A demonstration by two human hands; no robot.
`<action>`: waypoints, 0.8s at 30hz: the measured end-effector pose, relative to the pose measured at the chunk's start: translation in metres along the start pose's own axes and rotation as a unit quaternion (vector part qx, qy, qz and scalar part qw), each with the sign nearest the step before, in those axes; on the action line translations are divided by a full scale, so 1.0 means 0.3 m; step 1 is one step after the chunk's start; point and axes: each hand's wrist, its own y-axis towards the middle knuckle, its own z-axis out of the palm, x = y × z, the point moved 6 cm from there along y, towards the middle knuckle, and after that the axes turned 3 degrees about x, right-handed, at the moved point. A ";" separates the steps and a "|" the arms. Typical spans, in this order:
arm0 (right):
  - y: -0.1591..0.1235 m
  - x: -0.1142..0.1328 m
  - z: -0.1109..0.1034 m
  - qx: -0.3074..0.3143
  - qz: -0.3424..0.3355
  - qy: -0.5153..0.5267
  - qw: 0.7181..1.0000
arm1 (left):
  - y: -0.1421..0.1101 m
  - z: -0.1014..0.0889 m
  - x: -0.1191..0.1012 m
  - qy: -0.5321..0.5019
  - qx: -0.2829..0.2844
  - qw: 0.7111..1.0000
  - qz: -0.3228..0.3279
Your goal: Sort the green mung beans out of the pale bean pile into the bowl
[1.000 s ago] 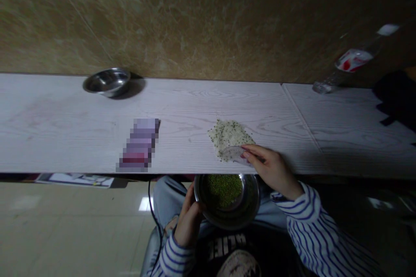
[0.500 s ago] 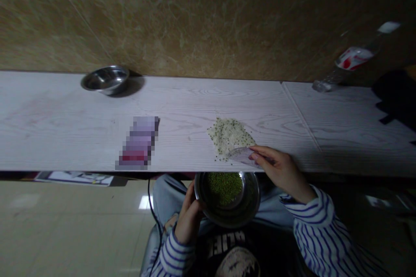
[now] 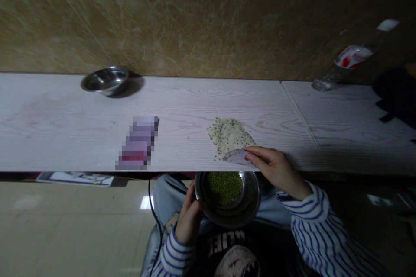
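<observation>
My left hand (image 3: 190, 216) grips the left rim of a steel bowl (image 3: 250, 210), which is over my lap just under the table's front edge. Green mung beans (image 3: 224, 188) lie in the bowl. In my right hand (image 3: 273, 166) is a thin, clear plastic piece with a curved edge (image 3: 237, 156), pinched between thumb and fingers. It rests at the near side of a pile of white rice grains (image 3: 230, 136) mixed with scattered green beans on the table.
A second steel bowl (image 3: 105, 81) sits at the back left by the wall. A pixelated flat object (image 3: 138, 143) lies left of the pile. At the back right are a plastic bottle (image 3: 352, 57) and a dark item (image 3: 398, 95). The table's front edge (image 3: 182, 170) runs above my lap.
My right hand has shifted slightly left with the clear plastic piece, along the near side of the pile. The left hand and the bowl it grips have stayed put.
</observation>
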 end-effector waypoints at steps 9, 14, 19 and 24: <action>-0.005 -0.069 -0.046 -0.050 0.067 0.041 0.996 | 0.006 -0.004 0.003 0.006 -0.007 1.000 0.004; -0.010 -0.048 -0.025 -0.033 0.054 0.024 0.998 | 0.004 -0.003 0.006 0.019 -0.008 1.000 -0.002; -0.025 -0.030 -0.014 -0.014 0.038 0.029 0.999 | 0.003 0.000 -0.002 0.019 0.000 1.000 0.013; -0.039 -0.056 -0.036 -0.026 0.065 0.025 0.997 | 0.006 -0.003 0.004 0.003 0.001 1.000 0.027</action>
